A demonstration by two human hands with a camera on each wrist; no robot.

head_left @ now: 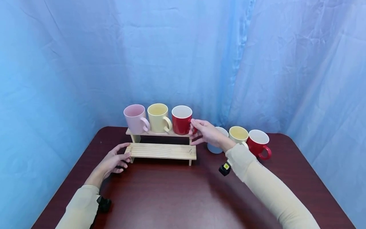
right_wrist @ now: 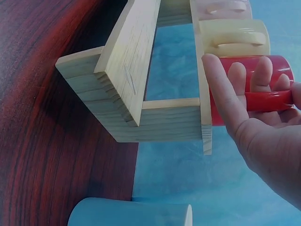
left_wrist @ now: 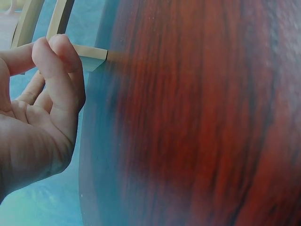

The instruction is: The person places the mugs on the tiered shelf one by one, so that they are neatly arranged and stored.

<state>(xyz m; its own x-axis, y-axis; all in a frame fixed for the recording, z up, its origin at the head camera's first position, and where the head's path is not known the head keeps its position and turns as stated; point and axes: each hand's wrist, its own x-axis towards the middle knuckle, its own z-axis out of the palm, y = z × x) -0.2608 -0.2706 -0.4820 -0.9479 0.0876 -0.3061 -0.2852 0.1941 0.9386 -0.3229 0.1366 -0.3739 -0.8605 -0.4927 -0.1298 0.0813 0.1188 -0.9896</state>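
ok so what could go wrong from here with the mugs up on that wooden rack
The red cylindrical mug with a white inside, held by its handle in the right hand, could tip off the right end of the pale wooden two-tier rack if tugged. It might also knock the pale yellow cylindrical mug close beside it. The left hand, at the rack's left end, might nudge the rack.

My left sleeve (head_left: 81, 208): long, cream, plain cloth, loose cuff at wrist. Small black box (head_left: 104, 204) beside that cuff. My right sleeve (head_left: 266, 183): same cream cloth, creased toward elbow, tiny dark marks (head_left: 259, 163) on forearm. Second black box (head_left: 224, 170) by right cuff, bearing square yellow label (head_left: 226, 166). My left grip (head_left: 114, 160), right grip (head_left: 208, 134): both bare.
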